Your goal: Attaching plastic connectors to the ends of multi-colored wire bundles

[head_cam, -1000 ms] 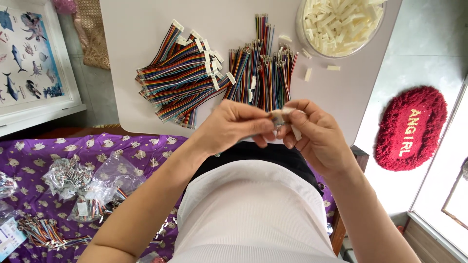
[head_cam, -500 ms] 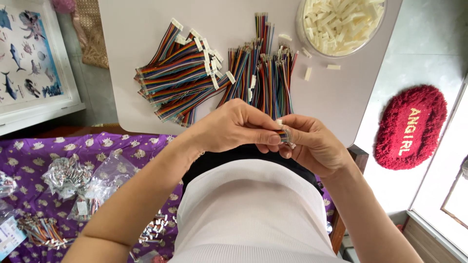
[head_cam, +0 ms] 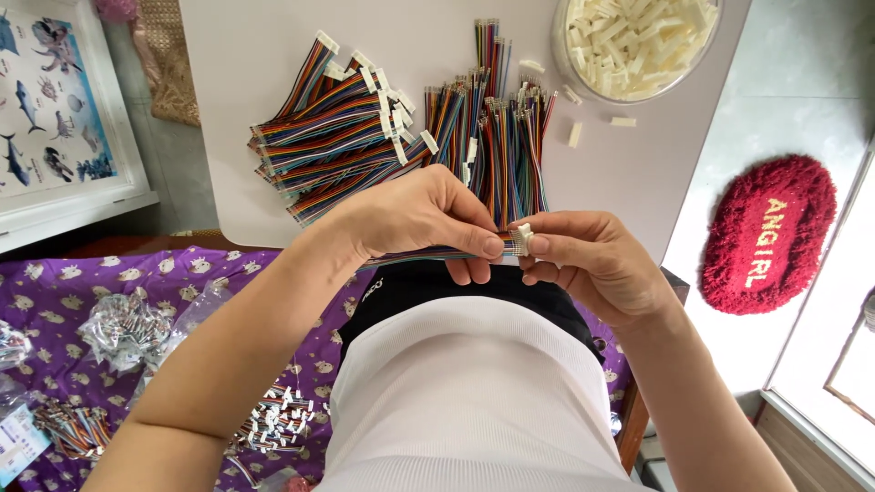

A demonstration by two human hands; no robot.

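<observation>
Rainbow ribbon cable [head_cam: 428,255] sits pinched in left hand [head_cam: 415,214], thumb and forefinger closed tight on the wire end just short of the tip. Right hand [head_cam: 583,260] is closed on a small white connector housing [head_cam: 521,239], thumb on top, forefinger under; housing sits right at the meeting point of both sets of fingertips. Housing looks to be on the wire ends, but can't tell if fully seated, fingers cover the joint.

Progress, judged from how the piles lie:
- Done-looking: fanned stack of cables w/ white housings [head_cam: 337,137] on the white board [head_cam: 620,182], beyond the left knuckles.
- Not done: bundle of bare-ended cables [head_cam: 506,150] straight ahead of the fingertips, metal tips showing, no housings at the far end. Sizeable pile.
- Stock: clear round tub of white housings [head_cam: 638,41] far beyond the right fingers, well filled. A few loose housings [head_cam: 574,135] lie on the board near it.

So prob. mid-batch: 1 cable in hand, finished and unfinished piles roughly similar in bulk, exact counts unreadable.

Near the left elbow, well back from the fingers: purple patterned cloth [head_cam: 55,364] w/ plastic bags of more cables [head_cam: 128,323] and a loose cluster of small white-ended wires [head_cam: 278,424]. Whether those are finished or stock, can't tell.
</observation>
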